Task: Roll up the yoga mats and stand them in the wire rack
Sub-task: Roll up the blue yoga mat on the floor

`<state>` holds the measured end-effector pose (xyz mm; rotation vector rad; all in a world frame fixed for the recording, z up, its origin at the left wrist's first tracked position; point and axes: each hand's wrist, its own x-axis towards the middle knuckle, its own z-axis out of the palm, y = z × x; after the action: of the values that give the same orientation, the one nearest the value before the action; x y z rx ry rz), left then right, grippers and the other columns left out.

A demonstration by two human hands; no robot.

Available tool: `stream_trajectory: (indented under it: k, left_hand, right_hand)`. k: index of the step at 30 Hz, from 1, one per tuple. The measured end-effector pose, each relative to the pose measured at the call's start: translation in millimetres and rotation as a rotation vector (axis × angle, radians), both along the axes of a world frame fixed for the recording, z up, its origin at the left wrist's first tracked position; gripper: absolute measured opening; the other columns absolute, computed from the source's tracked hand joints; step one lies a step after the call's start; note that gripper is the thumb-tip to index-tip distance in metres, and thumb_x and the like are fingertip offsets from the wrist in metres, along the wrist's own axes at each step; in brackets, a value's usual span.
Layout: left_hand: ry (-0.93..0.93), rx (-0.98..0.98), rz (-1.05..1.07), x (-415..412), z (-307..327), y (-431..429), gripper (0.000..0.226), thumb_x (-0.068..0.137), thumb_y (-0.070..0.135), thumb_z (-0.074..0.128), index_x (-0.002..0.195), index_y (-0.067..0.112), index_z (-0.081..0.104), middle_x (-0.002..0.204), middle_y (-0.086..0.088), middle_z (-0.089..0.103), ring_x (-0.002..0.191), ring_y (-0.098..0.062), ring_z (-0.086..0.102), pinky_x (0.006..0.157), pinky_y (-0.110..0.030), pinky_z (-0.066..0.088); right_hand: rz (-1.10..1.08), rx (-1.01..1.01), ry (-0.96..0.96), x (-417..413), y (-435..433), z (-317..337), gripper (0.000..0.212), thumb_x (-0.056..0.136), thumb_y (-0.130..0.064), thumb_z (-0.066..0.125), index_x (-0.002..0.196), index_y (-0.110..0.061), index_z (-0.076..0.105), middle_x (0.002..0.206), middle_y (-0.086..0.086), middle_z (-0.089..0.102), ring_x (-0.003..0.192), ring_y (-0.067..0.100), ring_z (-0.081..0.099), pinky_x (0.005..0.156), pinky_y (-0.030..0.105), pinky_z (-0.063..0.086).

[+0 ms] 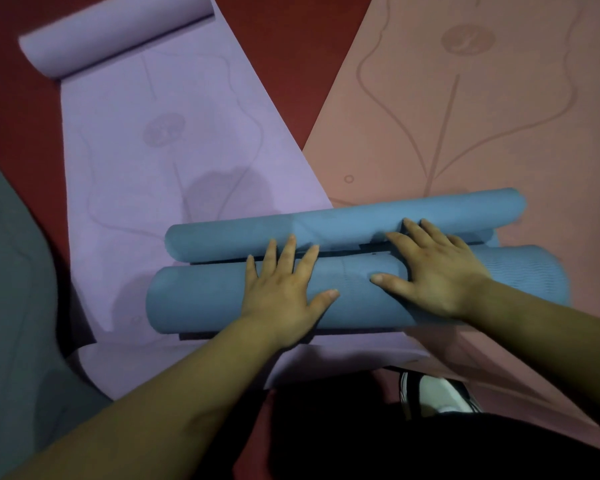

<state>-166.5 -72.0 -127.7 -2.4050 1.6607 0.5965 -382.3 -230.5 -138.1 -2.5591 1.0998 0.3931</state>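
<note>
Head view looking down, and I have the blue yoga mat right below me, lying across the near end of the purple mat with its right end over the pink mat. It is wound from both ends: a thick near roll and a thinner far roll sit side by side, touching. My left hand is flat on the near roll, fingers straight and spread, tips reaching the seam between the two. My right hand is flat too, fingers splayed onto the far roll and thumb on the near one, so both are pressing and neither is gripping. I read this as soft, springy foam, light but eager to uncoil, with a textured face that should not slip. I'd hold it by wrapping both hands round the full bundle near the middle and squeezing to keep the layers tight. The purple mat has a curled far end; a grey mat lies left on the red floor, and a shoe shows below. No wire rack in view.
</note>
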Motion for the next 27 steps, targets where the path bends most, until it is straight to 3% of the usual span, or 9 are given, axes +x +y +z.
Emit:
stream_trajectory:
  k: [10, 19, 27]
  left_hand:
    - [0.05, 0.065, -0.009, 15, 3, -17, 0.087, 0.086, 0.086, 0.026, 0.158, 0.044, 0.001, 0.17, 0.001, -0.009, 0.156, -0.032, -0.004, 0.124, -0.057, 0.003]
    - [-0.021, -0.005, -0.038, 0, 1, -2, 0.089, 0.088, 0.082, 0.028, 0.158, 0.041, -0.009, 0.168, 0.002, -0.02, 0.154, -0.029, -0.017, 0.123, -0.055, -0.009]
    - [0.011, 0.004, -0.035, 15, -1, -22, 0.088, 0.086, 0.084, 0.031, 0.158, 0.042, 0.002, 0.17, 0.001, -0.009, 0.156, -0.029, -0.007, 0.123, -0.055, -0.003]
  right_hand:
    - [0.005, -0.076, 0.027, -5, 13, 7, 0.098, 0.079, -0.089, 0.004, 0.159, -0.033, 0.013, 0.17, 0.002, 0.008, 0.155, 0.026, 0.007, 0.122, 0.049, 0.019]
    - [-0.001, -0.008, 0.014, 5, -16, 3, 0.099, 0.077, -0.094, 0.008, 0.157, -0.037, 0.013, 0.169, 0.001, 0.006, 0.156, 0.028, 0.005, 0.122, 0.052, 0.019]
    - [0.026, -0.096, 0.04, -2, 1, 8, 0.098, 0.076, -0.092, 0.008, 0.157, -0.037, 0.012, 0.169, 0.001, 0.01, 0.154, 0.03, 0.01, 0.122, 0.052, 0.017]
